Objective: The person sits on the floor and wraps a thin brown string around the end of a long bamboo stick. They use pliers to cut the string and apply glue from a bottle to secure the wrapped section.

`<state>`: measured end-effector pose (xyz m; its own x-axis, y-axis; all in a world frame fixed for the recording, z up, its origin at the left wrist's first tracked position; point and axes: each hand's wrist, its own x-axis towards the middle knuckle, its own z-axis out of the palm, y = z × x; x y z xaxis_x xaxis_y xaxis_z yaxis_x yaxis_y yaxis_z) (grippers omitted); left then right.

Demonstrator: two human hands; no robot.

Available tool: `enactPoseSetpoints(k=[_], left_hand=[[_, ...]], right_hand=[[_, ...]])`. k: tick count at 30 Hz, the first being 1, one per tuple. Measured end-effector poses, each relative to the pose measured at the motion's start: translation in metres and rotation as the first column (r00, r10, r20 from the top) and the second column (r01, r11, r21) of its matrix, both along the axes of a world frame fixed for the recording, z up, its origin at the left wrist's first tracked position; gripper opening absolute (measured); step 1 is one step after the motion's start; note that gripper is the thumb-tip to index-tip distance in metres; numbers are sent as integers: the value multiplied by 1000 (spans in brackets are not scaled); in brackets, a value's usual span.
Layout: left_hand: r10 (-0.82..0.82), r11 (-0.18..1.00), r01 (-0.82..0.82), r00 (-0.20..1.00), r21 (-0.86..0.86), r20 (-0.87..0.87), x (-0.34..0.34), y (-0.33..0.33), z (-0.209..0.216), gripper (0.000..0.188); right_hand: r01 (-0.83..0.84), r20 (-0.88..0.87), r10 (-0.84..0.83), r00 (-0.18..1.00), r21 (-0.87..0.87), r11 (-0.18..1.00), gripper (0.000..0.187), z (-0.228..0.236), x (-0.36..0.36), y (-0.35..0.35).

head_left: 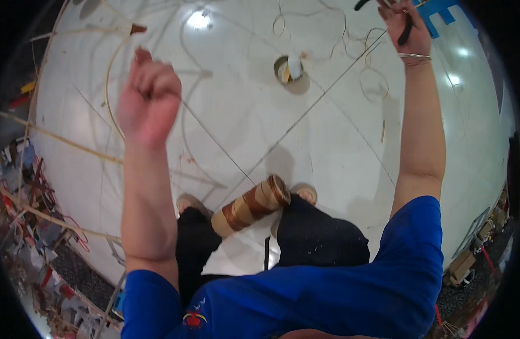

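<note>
My left hand (150,99) is raised at the left, its fingers curled in a closed pinch. Whatever lies between those fingertips is too small or hidden to name. A thin, pale curved strip (108,85) runs just beside it. At the upper right, my right hand (407,28) holds a tool with black handles (407,31); its working end is hidden or out of view. Between my feet lies a tilted cylinder (251,206) with tan and dark brown bands.
On the white tiled floor stands a small round container (288,70) with white and yellowish contents. Thin loose strands (345,37) curl near the top. Long pale sticks (62,137) reach in from the left, above piled clutter (39,248). A blue object (441,17) lies at the upper right.
</note>
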<state>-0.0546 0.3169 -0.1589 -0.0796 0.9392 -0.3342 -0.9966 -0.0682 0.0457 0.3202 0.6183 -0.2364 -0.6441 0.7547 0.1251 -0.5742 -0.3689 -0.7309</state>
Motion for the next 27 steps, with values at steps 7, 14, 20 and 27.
enactPoseSetpoints(k=[7,14,20,27], left_hand=[[18,997,-16,999,70,-36,-24,5,25,24],[151,986,-156,985,-56,-78,-23,18,28,22],[137,990,-139,987,-16,-89,-20,15,29,21],[164,986,-167,980,-16,-113,-32,15,23,21]], right_hand=[[-299,653,80,753,230,926,18,14,-53,-173],[-941,991,64,116,89,326,56,-48,-78,-304],[-944,935,-170,311,324,56,45,-64,-97,-329],[-948,907,-276,319,299,-114,20,-43,-133,-328]])
